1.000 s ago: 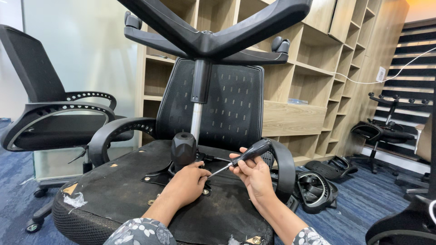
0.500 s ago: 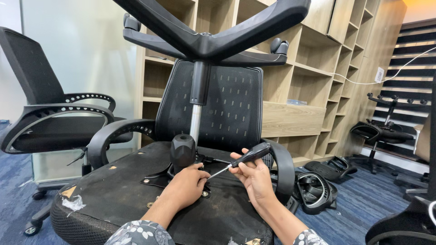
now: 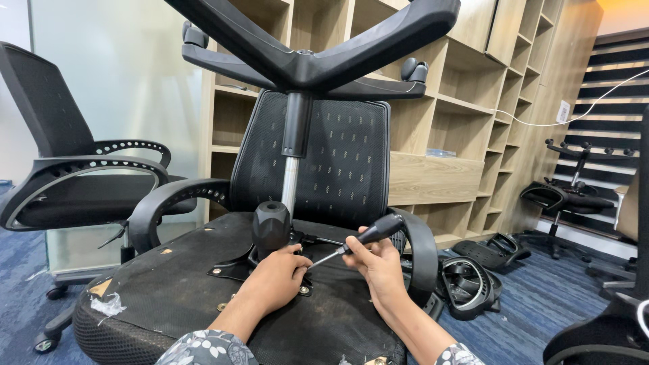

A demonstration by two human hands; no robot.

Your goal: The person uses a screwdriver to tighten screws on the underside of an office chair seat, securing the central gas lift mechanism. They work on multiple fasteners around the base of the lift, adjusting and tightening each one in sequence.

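Head view: right hand grips screwdriver; left hand curled beside knob.

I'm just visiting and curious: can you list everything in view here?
upturned office chair: one, black, centre, seat underside facing up
star base: one, black, top, on a silver gas column
round knob: one, black, beside the metal plate
screwdriver: one, black handle, tip angled down at the plate
upright office chair: one, black, left
shelving: one wall, light wood, behind
loose armrests: several, black, floor at right
left hand: on the plate
right hand: grips the screwdriver
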